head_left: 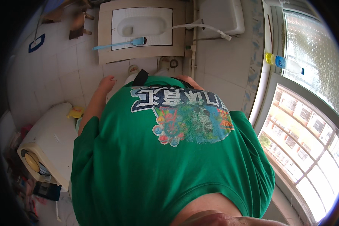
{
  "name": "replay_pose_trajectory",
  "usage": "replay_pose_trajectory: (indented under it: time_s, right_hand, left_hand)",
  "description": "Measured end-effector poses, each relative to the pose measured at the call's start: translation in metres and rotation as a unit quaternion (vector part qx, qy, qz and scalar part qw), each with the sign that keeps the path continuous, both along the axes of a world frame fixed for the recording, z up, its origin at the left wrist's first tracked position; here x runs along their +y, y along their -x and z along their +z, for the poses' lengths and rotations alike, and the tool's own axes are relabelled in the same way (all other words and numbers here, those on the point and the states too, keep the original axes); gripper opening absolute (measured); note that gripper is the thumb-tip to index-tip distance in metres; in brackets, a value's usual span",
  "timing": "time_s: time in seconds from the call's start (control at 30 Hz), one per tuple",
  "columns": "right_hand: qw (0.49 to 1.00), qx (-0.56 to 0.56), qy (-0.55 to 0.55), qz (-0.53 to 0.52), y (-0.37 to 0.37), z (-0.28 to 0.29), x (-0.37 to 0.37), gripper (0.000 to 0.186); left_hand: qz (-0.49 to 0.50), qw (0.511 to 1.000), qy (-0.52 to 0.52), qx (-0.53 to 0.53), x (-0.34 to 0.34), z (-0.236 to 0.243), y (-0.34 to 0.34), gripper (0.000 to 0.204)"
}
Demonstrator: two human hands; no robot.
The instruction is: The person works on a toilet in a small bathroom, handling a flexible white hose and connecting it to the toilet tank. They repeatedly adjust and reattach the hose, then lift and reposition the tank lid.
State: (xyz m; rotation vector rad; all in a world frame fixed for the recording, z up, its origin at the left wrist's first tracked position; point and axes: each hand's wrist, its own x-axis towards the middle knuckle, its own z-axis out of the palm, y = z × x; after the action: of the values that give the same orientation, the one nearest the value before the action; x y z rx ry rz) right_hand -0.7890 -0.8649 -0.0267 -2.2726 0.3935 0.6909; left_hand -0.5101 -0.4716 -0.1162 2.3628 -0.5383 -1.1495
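Nearest the head camera, a green T-shirt [169, 165] filled the middle of the view. Beyond its hem, the left hand [108, 83] hung near a blue-handled brush [135, 41]; its fingers seemed loosely curled, though too small to be sure. The brush lay across the near side of a squat toilet [145, 25]. The right forearm [194, 83] showed past the shirt; the right hand was hidden, its state impossible to tell.

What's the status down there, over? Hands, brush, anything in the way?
Left hand at the side, nothing visible in it; right hand hidden. Brush lying along near edge of squat toilet. White hose at its right edge.
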Motion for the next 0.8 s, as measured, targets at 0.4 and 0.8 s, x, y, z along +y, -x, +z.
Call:
replay_pose_trajectory:
  time_s: [0.4, 0.8]
  right_hand:
    - [0.997, 0.072, 0.002, 0.007, -0.008, -0.011, 0.015, 0.03]
    - [0.978, 0.175, 0.098, 0.058, -0.04, 0.006, 0.037, 0.03]
  left_hand:
    - [-0.022, 0.997, -0.041, 0.063, 0.058, -0.031, 0.049, 0.038]
    - [0.043, 0.998, -0.009, 0.053, 0.065, -0.039, 0.053, 0.039]
